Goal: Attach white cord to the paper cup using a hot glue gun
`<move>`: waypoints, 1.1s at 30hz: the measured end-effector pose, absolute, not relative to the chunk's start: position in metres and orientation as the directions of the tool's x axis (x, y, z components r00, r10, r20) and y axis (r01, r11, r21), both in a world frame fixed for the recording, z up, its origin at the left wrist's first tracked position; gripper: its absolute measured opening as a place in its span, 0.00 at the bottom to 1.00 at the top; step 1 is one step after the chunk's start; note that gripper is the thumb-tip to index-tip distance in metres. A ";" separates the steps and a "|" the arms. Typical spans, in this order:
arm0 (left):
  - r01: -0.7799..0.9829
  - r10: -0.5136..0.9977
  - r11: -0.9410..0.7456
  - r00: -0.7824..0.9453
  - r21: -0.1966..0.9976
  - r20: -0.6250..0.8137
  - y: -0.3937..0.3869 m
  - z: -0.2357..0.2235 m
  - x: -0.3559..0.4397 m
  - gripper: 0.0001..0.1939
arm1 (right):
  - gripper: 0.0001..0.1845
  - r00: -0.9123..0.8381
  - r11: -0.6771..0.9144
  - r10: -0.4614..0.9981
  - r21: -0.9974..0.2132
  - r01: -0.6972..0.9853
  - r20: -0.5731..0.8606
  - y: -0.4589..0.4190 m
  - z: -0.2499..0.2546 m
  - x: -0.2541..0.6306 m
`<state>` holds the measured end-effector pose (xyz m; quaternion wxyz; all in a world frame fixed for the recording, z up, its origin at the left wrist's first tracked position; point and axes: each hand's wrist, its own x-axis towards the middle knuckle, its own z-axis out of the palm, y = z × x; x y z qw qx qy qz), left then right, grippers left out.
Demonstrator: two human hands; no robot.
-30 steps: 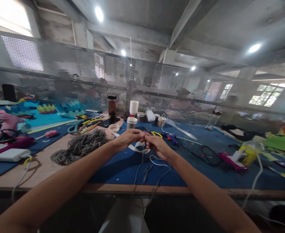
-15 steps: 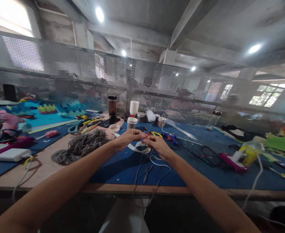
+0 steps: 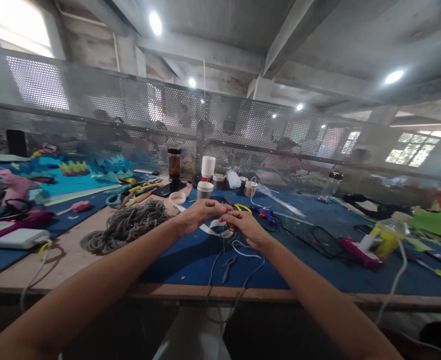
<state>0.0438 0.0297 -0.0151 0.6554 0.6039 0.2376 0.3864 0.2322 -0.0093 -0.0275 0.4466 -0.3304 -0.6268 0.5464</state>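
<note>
My left hand (image 3: 201, 212) and my right hand (image 3: 241, 225) meet fingertip to fingertip above the blue mat (image 3: 190, 267). Both are closed in a pinch, and whatever they hold is too small to make out. A thin strand (image 3: 224, 244) hangs below the fingers. Under my hands, partly hidden, lie a white paper strip (image 3: 205, 229) and a round white piece with dark print. Grey cord (image 3: 256, 270) loops over the mat and hangs past the table's front edge, with a short grey scrap (image 3: 227, 270) lying between its strands.
Left of my hands lies a heap of grey yarn (image 3: 126, 227). Behind stand a lidded cup (image 3: 204, 190), stacked paper cups (image 3: 208, 167) and a dark jar (image 3: 174, 164). A blue glue gun (image 3: 266, 215) lies to the right, its black cable (image 3: 299, 237) trailing toward a bottle (image 3: 389, 232).
My left fingers have straightened a little, and the pinched fingertips have shifted slightly. The rest of the table looks the same.
</note>
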 end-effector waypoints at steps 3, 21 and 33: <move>-0.168 0.824 -0.063 0.548 0.984 0.147 0.031 -0.017 0.044 0.10 | 0.15 -0.359 0.233 0.904 -0.971 -0.046 0.234 -0.009 -0.029 0.232; -0.217 0.789 -0.020 0.597 0.976 0.149 0.024 -0.015 0.046 0.10 | 0.19 -0.376 0.153 0.908 -0.981 -0.116 0.185 -0.005 -0.031 0.233; -0.222 0.792 -0.012 0.593 0.975 0.145 0.026 -0.017 0.047 0.10 | 0.20 -0.344 0.187 0.917 -0.979 -0.076 0.202 -0.006 -0.032 0.231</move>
